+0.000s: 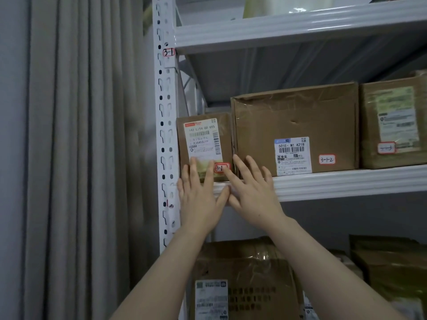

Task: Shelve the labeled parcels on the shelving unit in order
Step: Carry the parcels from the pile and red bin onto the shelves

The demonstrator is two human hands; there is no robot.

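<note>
A small brown parcel (203, 139) with a white shipping label and a red-edged tag starting "3-1" stands at the left end of the middle shelf (346, 181). My left hand (198, 199) lies flat against its lower front, fingers straight. My right hand (251, 192) reaches up beside it with spread fingers; its fingertips touch the parcel's right edge and the neighbouring box. That larger box (295, 128) carries the tag "3-1-2". A third box (392, 121) with a tag stands further right.
The white slotted upright (165, 125) bears a "3-1" tag just left of the small parcel. A grey curtain (76, 158) hangs on the left. More boxes (245, 280) fill the shelf below, and another shelf (300, 28) runs above.
</note>
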